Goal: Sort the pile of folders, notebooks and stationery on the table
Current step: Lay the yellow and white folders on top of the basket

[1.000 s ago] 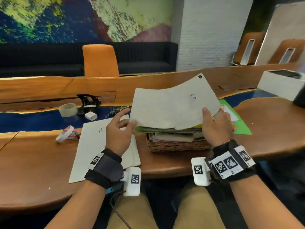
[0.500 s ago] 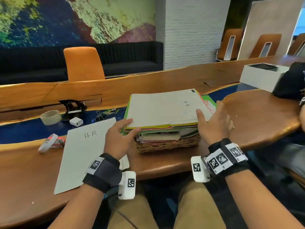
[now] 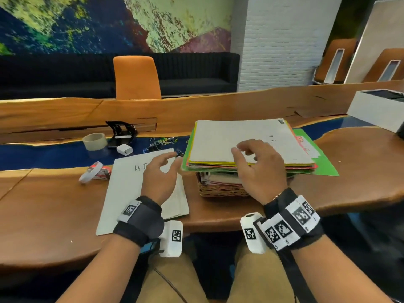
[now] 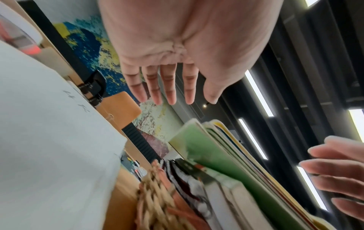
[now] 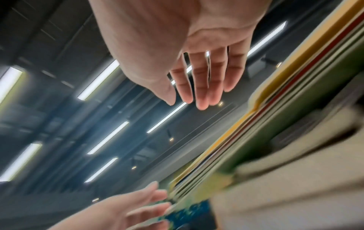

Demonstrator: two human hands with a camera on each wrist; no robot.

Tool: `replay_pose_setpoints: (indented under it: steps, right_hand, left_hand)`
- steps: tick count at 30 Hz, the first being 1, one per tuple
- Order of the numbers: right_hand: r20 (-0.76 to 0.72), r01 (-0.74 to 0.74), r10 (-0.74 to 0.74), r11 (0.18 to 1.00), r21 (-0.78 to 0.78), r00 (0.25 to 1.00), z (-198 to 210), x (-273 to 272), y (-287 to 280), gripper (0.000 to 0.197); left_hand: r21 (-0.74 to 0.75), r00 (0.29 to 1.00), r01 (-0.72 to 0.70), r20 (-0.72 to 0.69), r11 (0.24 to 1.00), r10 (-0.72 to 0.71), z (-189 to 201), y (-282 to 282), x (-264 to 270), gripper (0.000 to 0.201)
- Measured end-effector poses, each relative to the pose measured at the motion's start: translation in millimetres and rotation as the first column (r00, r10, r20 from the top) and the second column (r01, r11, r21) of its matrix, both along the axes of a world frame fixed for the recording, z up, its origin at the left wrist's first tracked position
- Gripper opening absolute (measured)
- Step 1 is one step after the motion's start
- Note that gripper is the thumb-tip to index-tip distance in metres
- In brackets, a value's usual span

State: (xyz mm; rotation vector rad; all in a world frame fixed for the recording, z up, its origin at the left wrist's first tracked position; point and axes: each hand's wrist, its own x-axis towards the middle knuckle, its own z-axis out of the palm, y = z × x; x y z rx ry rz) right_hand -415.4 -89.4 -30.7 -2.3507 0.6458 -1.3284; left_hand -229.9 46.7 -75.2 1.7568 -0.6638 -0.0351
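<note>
left hand: fingers spread, above white sheet | right hand: spread over folder stack

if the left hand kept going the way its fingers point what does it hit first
Probably the left edge of the folder stack on the basket: the left hand points right and forward at it. The gap looks small; depth is unclear.

Head view looks forward and down over the worktop; both wrist views look up past the fingers, sharing the folder stack edges
</note>
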Motion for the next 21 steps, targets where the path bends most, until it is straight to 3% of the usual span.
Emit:
replay_pose_setpoints:
  steps: [4,8,12,15,18,21]
  right_hand:
    - [-0.098,-0.297,0.300,0.954,0.042,0.949,-9.6,31.5,44.2,0.022]
    - [-0.261,-0.457,0.510,0.857,0.239,0.820,-36.8,63.5,71.1,0.023]
    - [-0.512,-0.330,0.534,0.836,0.438,0.673,-69.6,89.2,76.8,0.038]
    - [-0.603,-0.183,0.524,0.825,0.535,0.602,-85.1,99.1,75.2,0.051]
    - [-0.568,-0.155,0.516,0.812,0.563,0.641,-91.5,105.7,73.4,0.048]
    - [-0.484,-0.154,0.503,0.790,0.594,0.716,-91.7,107.0,71.9,0.042]
  left_hand:
    - [0.067,0.994,-0.103,-0.036,0.992,0.106,-4.2,34.8,26.1,0.029]
    - [0.233,0.957,-0.233,-0.115,0.944,0.265,-18.1,68.1,51.0,0.044]
    - [0.407,0.897,-0.260,-0.235,0.876,0.375,-49.1,105.1,73.1,0.046]
    - [0.394,0.842,-0.256,-0.358,0.882,0.405,-54.4,114.8,76.4,0.056]
    - [0.384,0.807,-0.246,-0.427,0.890,0.408,-48.9,112.5,75.9,0.070]
    - [0.364,0.765,-0.259,-0.488,0.895,0.420,-45.8,116.2,80.9,0.067]
